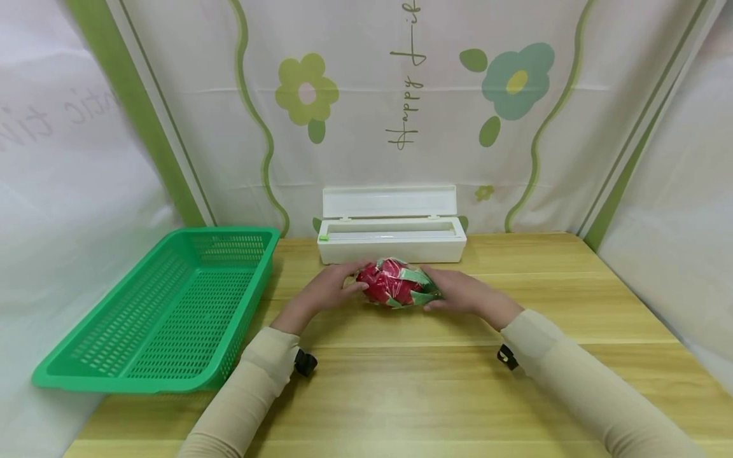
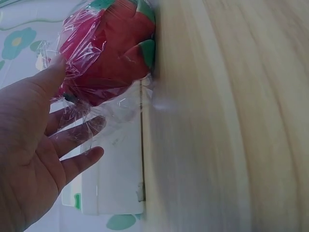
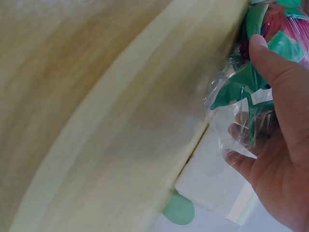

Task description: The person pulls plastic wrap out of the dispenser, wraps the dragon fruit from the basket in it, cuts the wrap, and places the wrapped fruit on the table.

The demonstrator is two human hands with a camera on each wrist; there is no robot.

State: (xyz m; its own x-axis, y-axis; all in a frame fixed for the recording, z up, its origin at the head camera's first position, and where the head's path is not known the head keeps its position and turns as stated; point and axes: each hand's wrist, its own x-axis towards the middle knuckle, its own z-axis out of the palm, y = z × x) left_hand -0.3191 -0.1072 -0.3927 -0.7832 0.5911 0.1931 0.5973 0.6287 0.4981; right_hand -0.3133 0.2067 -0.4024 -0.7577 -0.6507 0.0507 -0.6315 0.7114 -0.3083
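A red dragon fruit (image 1: 392,283) with green leafy tips lies sideways between both hands, covered in clear plastic wrap. The left hand (image 1: 336,286) holds its left end. In the left wrist view, that thumb presses the wrapped red skin, while the fingers curl behind a loose flap of clear wrap (image 2: 123,104). At the leafy end, the right hand (image 1: 460,292) grips the fruit. The right wrist view shows its thumb on a green leaf (image 3: 241,84) and its fingers bent behind the crinkled film.
Just behind the fruit stands a long white box (image 1: 392,251), its lid (image 1: 389,202) raised. A green perforated basket (image 1: 231,356) sits on the left of the wooden table (image 1: 395,394). A patterned curtain (image 1: 366,152) hangs along the back.
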